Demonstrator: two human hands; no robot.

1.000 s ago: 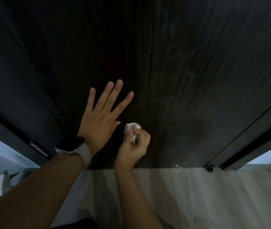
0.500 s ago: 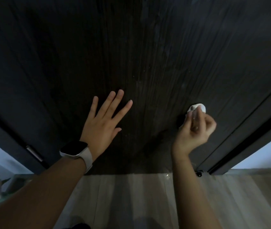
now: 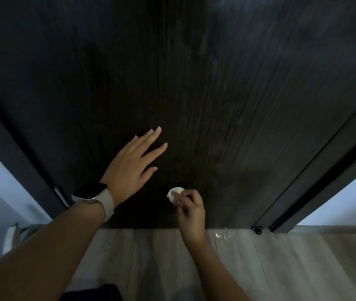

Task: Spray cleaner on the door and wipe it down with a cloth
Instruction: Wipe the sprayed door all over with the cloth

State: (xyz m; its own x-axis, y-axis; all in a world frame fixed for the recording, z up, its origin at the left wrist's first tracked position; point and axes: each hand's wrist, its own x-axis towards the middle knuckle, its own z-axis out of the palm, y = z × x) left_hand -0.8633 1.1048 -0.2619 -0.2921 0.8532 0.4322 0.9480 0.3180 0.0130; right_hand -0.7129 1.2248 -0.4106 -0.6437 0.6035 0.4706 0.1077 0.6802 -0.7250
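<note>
A dark wood-grain door (image 3: 194, 83) fills most of the view, with faint wet streaks on its right half. My left hand (image 3: 131, 164), a smartwatch on its wrist, rests flat on the lower door with fingers spread. My right hand (image 3: 189, 205) pinches a small wadded white cloth (image 3: 175, 193) and holds it against the door near its bottom edge, just right of my left hand. No spray bottle is in sight.
Light wood floor (image 3: 259, 268) lies below the door, with a small wet patch (image 3: 224, 234) at the threshold. A black door stop (image 3: 258, 229) sits at the door's lower right corner. A hinge (image 3: 60, 195) shows on the left frame. A pale object (image 3: 12, 237) lies at far left.
My right hand swept the cloth from the door's lower middle out to the right, then back left and down near the bottom edge. My left hand stayed on the door, tilting slightly right.
</note>
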